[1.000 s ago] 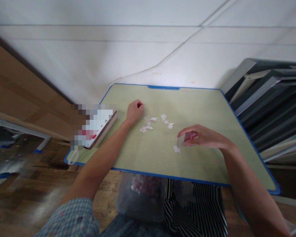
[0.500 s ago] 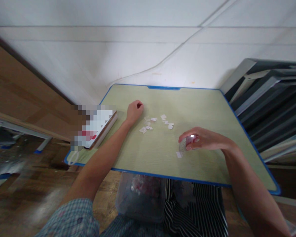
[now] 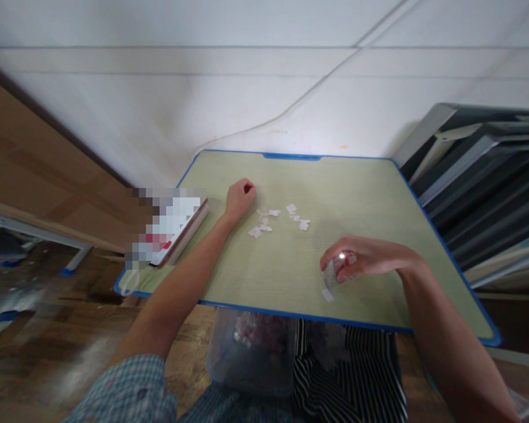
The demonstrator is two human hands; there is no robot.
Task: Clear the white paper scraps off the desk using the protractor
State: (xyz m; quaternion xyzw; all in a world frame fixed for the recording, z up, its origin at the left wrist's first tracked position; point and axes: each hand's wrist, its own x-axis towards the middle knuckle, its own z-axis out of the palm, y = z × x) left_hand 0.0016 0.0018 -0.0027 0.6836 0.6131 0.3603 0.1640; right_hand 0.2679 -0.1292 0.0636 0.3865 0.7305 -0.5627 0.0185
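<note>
My left hand (image 3: 240,198) rests near the table's left side, its fingers curled into a loose fist with nothing visible in them. My right hand (image 3: 361,258) is wrapped round a small clear container (image 3: 332,272), tilted, with a speckled side and something reddish at its top; I cannot make out its exact kind. At the container's lower end is a small white paper slip (image 3: 327,295); whether it is attached cannot be seen. Between the hands lie several small white paper pieces (image 3: 260,230), with another loose group of white scraps (image 3: 296,218) to their right.
The pale green table (image 3: 357,188) has a blue rim and stands against a white wall. A white box-like item (image 3: 191,226), partly pixelated, is at its left edge. Dark folded panels (image 3: 489,170) lean at the right. Below the front edge is a clear plastic bin (image 3: 251,358).
My right hand has moved slightly towards me with the clear container, and the white slip at its lower end has shifted the same way. My left hand stays almost still.
</note>
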